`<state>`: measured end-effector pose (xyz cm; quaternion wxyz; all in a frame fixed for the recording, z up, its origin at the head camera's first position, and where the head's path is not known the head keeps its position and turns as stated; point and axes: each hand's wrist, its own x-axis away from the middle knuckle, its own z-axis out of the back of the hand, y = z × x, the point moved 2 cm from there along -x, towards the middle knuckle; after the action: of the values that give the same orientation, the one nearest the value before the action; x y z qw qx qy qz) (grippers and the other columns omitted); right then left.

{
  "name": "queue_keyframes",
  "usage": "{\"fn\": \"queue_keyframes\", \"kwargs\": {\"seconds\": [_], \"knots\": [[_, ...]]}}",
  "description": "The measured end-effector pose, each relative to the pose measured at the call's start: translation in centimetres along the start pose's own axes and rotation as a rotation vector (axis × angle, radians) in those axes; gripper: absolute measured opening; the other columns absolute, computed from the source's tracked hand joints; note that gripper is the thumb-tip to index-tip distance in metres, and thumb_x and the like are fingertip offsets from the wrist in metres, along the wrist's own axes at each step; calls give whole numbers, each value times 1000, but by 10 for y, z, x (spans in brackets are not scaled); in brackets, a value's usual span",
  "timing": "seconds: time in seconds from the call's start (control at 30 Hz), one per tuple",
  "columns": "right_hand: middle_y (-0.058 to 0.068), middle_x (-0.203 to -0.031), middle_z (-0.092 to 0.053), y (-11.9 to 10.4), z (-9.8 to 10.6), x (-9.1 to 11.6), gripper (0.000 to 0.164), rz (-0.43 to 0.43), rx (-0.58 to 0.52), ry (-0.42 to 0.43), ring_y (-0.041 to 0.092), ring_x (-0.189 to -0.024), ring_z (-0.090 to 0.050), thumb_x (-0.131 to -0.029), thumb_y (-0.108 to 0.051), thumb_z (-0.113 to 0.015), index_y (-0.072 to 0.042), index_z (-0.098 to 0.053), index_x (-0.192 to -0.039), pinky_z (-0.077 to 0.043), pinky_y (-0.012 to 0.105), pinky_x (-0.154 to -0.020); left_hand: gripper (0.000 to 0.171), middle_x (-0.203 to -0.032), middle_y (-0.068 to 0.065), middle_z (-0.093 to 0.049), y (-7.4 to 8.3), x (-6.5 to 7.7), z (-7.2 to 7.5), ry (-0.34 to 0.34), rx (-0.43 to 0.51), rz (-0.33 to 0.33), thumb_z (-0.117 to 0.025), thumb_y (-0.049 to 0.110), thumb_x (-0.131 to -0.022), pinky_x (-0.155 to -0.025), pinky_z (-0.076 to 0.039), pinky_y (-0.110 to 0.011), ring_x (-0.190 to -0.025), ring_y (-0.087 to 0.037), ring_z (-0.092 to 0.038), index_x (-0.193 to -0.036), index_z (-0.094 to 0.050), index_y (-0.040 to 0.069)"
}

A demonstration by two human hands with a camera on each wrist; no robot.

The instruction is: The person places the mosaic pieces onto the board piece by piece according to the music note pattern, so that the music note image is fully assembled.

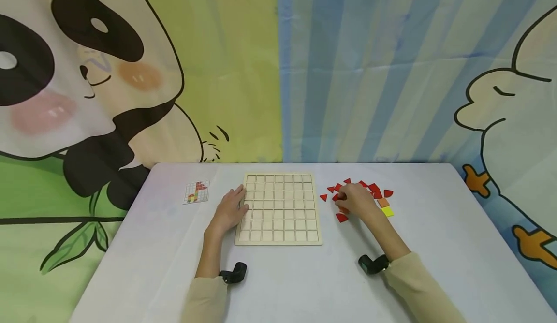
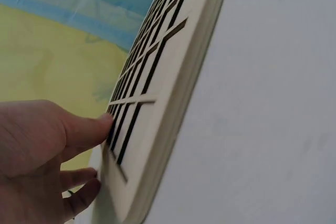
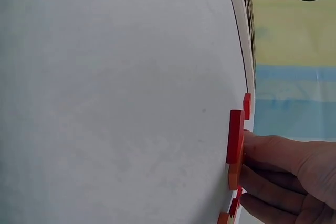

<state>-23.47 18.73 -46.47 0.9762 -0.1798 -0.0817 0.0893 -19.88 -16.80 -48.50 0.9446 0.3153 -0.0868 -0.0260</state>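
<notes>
A square wooden board point(image 1: 279, 209) with a grid of shallow cells lies flat on the table. Along its left edge rests my left hand point(image 1: 228, 210), fingers extended and the thumb touching the rim. In the left wrist view that thumb point(image 2: 100, 127) lies against the frame of the board. My right hand point(image 1: 358, 200) reaches down among small red pieces, its fingers bent and the fingertips right at a red piece point(image 1: 336, 197). I cannot tell whether they pinch it. An orange piece point(image 3: 234, 176) and a red quarter-round piece point(image 1: 342, 217) lie close under this hand.
Several red pieces point(image 1: 373, 187) spread right of the board, with an orange square point(image 1: 383, 202) and a yellow square point(image 1: 387, 211) beside the right forearm. A small pattern card point(image 1: 196, 192) lies left of the board. Behind the table point(image 1: 278, 284) hangs a printed cloth point(image 1: 235, 71).
</notes>
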Motion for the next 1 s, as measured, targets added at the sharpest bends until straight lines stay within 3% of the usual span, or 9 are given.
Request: {"fn": "queue_keyframes", "kwargs": {"seconds": [0.1, 0.23, 0.37, 0.57, 1.0], "knots": [[0, -66, -61, 1, 0, -1, 12, 6, 4, -7, 16, -65, -52, -84, -20, -76, -10, -72, -81, -45, 24, -58, 55, -162, -11, -21, 2, -2, -5, 7, -24, 30, -45, 18, -101, -114, -15, -70, -151, -40, -10, -152, -30, 4], [0, -68, -63, 3, 2, 0, 11, 25, 3, -7, 16, -66, -52, -83, -20, -76, -9, -73, -83, -46, 24, -58, 56, -165, -8, -11, 5, -2, -9, -35, -58, 64, -38, 20, -103, -119, -4, -65, -152, -38, -1, -154, -21, 6], [0, -72, -66, 5, 4, 1, 12, 44, -5, -10, 16, -67, -53, -83, -20, -76, -9, -74, -86, -47, 25, -60, 56, -165, -8, -8, 3, -1, -8, -62, -29, 53, -36, 19, -104, -119, 5, -63, -152, -37, 2, -155, -17, 7], [0, -75, -68, 11, 5, 2, 12, 58, -26, -14, 15, -69, -53, -83, -20, -76, -9, -75, -88, -47, 24, -61, 56, -165, -10, -12, -6, 1, -3, -97, 53, 0, -39, 15, -102, -120, 6, -61, -152, -35, 3, -155, -21, 7], [4, -87, -73, 8, 9, -2, 15, 26, -38, -65, 18, -78, -58, -86, -19, -73, -8, -77, -96, -56, 29, -70, 56, -165, -8, -12, -12, -1, -2, -101, 49, -12, -40, 16, -102, -121, 5, -59, -153, -34, 2, -155, -22, 9]]}}
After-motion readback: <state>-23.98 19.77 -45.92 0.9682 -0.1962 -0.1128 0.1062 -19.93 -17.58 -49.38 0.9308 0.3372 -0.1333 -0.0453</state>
